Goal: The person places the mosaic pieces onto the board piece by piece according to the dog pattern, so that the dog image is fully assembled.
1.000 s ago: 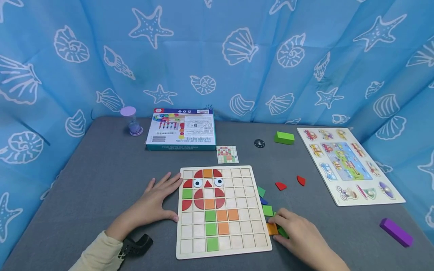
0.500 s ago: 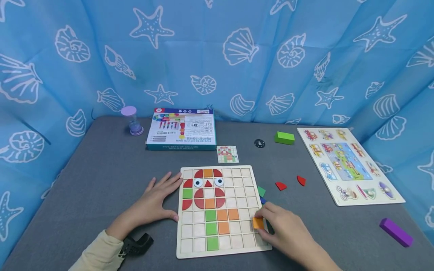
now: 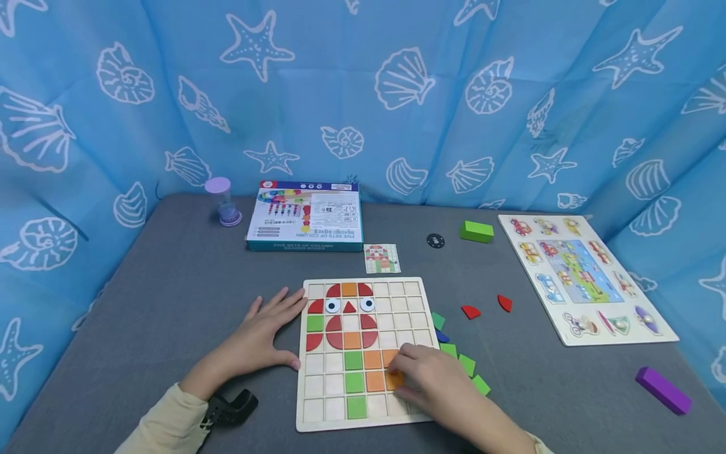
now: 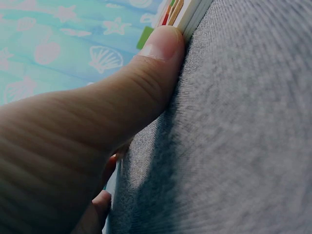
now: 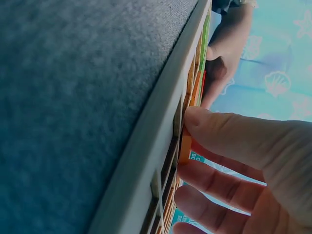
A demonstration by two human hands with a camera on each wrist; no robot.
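Observation:
A wooden grid board [image 3: 326, 403] lies at the front middle, with red, orange and green tiles and two eye discs set in its cells. My right hand [image 3: 439, 384] is over its lower right part, pinching an orange square tile [image 3: 394, 380] between thumb and fingers. That tile lies right at the cell beside another orange one; the right wrist view shows its edge [image 5: 185, 147] low against the grid. Spread along the board's left edge, my left hand [image 3: 258, 337] touches the frame with its fingertips and thumb [image 4: 163, 44].
Loose green tiles [image 3: 467, 364] and a blue piece [image 3: 442, 337] lie beside the board's right edge, two red pieces [image 3: 471, 312] farther right. Behind are a pattern card [image 3: 382, 258], a box [image 3: 306, 217] and a sand timer [image 3: 225, 203]. A picture puzzle [image 3: 584, 277] lies right.
My right hand has picked the orange square tile from beside the board and carried it left over the grid. My left hand has stayed at the board's left edge.

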